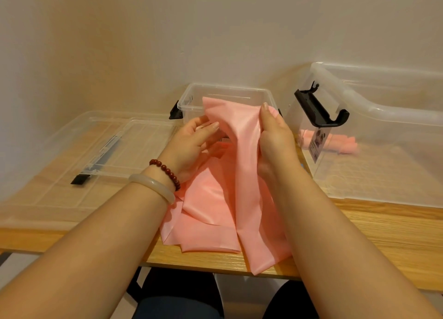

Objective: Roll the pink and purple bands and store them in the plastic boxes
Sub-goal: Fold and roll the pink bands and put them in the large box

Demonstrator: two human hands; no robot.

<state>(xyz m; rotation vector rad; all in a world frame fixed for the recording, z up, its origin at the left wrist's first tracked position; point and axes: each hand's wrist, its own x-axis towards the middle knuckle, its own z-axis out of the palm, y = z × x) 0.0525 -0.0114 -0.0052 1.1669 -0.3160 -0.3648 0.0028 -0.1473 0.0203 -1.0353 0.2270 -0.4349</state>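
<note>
Hands first: the left hand (191, 143) pinches one top corner of the pink band (230, 199) between thumb and curled fingers. The right hand (275, 141) grips the other side, thumb pointing up along the front and fingers wrapped behind. So both are closed on the band, neither is loose.

The band's top end is lifted in front of the small box (191, 95), and the rest trails down over the table (359, 234) in loose folds, with the tail hanging off the near edge. My guess is it's held up like that to pull the end flat and find a straight edge, since a roll started on a crumpled end would probably go crooked.

The small box sits right behind the hands with no lid on, so it's an easy drop once the roll is done. Its lid (72, 151) is probably the one lying flat off to the left, out of the way. The big box (383, 107) on the right has a few pink rolls (345, 143) in it, so part of the job looks done. No purple band anywhere that I can see.
</note>
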